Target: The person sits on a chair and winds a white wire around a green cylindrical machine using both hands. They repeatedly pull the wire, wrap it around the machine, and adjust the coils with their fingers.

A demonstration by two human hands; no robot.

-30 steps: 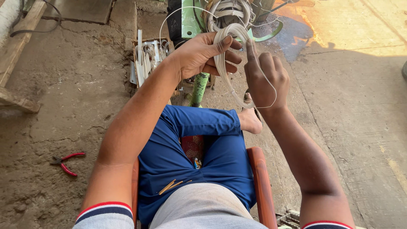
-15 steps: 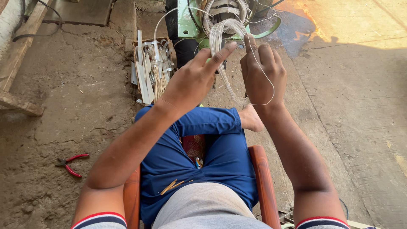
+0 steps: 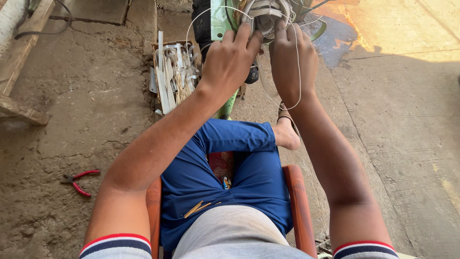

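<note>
Rough, cracked grey concrete floor [image 3: 86, 120]; sunlight brightens its far corner, well beyond red-handled pliers [image 3: 79, 180] lying near weathered wooden planks [image 3: 21, 81].

Gripped glossy white plastic-looking wire coil [image 3: 266, 14] with left hand [image 3: 230, 60] and right hand [image 3: 291, 60]; sat above rough, matt concrete floor [image 3: 86, 120], beside red-handled metal pliers [image 3: 76, 180].

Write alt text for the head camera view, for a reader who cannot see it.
Seen from above, a seated person's left hand and right hand press on a coil of pale wire wound in a green machine, with a loose wire loop trailing over the right hand. Red-handled pliers lie on the dirt floor at left, and a box of metal strips sits beside the machine.
</note>
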